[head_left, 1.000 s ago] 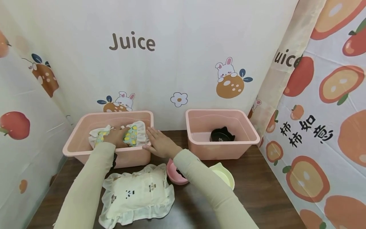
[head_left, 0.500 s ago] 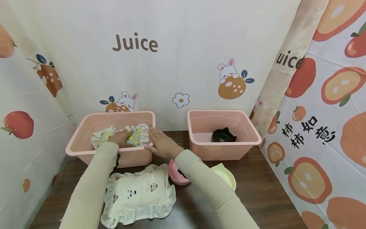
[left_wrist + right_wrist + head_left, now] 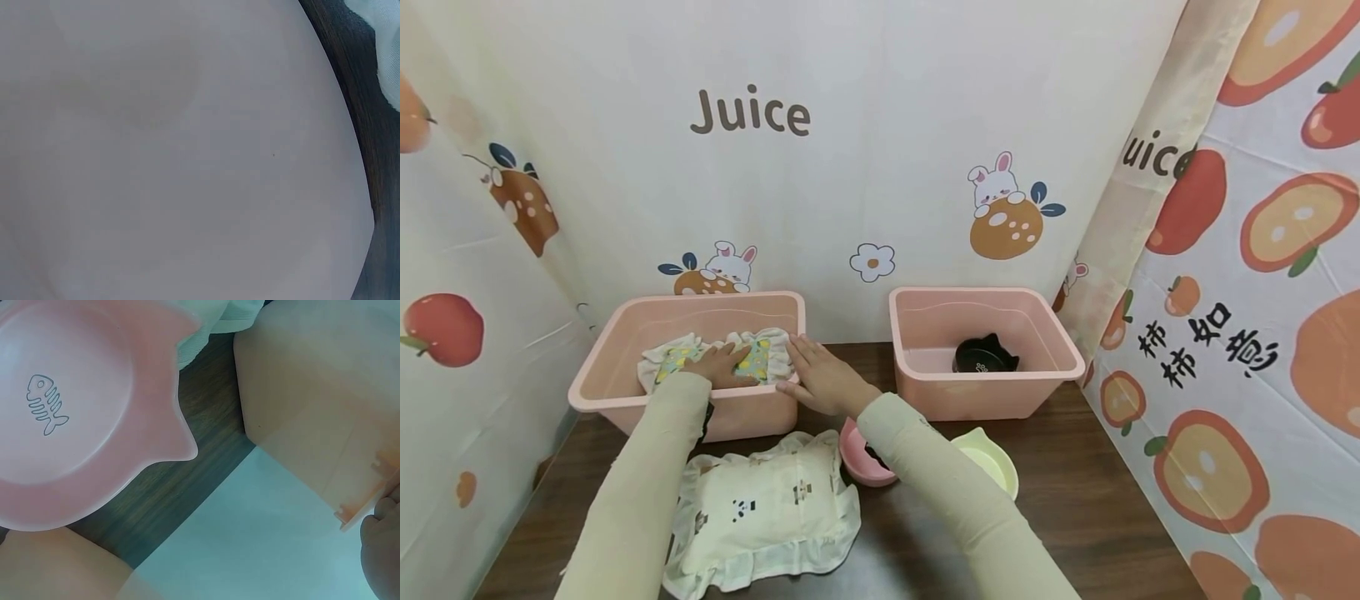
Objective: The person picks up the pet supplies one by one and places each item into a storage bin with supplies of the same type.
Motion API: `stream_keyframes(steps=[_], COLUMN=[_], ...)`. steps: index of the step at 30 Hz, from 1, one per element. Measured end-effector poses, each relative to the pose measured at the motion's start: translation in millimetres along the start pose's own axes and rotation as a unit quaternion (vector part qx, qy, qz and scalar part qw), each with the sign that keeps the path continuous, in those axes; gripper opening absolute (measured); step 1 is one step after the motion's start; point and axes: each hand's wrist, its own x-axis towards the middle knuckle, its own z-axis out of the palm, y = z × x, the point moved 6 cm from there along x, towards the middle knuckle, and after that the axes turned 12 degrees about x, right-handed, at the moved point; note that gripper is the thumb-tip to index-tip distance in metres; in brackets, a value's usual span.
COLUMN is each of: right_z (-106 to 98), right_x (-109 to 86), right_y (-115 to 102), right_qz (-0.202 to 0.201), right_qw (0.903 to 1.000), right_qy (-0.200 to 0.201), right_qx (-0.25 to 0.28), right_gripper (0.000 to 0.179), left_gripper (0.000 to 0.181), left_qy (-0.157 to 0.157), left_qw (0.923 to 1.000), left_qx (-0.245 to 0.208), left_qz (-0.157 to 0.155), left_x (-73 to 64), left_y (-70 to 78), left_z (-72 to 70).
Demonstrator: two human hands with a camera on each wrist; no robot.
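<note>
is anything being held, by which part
No grip shows: the left hand rests on the yellow-green cloth; the right hand touches the left bin's rim.

Beneath the left hand point(image 3: 718, 367) is matt, ruffled cloth point(image 3: 769, 360); around it, a smooth plastic bin point(image 3: 748, 415). Near the right hand point(image 3: 831, 380), a smooth, glossy bowl point(image 3: 75, 412) sits on the wood-grained tabletop point(image 3: 1090, 483).
</note>
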Motion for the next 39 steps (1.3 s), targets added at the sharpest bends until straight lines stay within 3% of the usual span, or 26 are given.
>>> stream_keyframes(steps=[5,12,28,39], right_z=[0.7,2.1,0.0,2.0], right_x=[0.2,0.6,0.0,-0.8], right_y=[0.8,1.0,-0.5,0.9], right_qz=[0.003,0.002,0.004,0.005], right_qw=[1.0,0.9999,0.9999,0.9999], right_qy=[0.0,0.007,0.013,0.009], right_qx=[0.004,0.011,0.006,0.006], right_gripper=[0.077,0.077,0.077,0.077], left_gripper=[0.076,0.087,0.087,0.084], left_qy=[-0.002,-0.023,-0.03,0.016], left_qw=[0.9997,0.9962,0.9968,0.9986], left_qx=[-0.009,-0.044,-0.035,0.01], left_qz=[-0.023,-0.071,-0.065,-0.049], left_x=[-0.7,-6.6,-0.4,-3.8], left_y=[-3.4,-5.7,-10.0,-10.5], left_z=[2.1,3.2,8.7,-2.9])
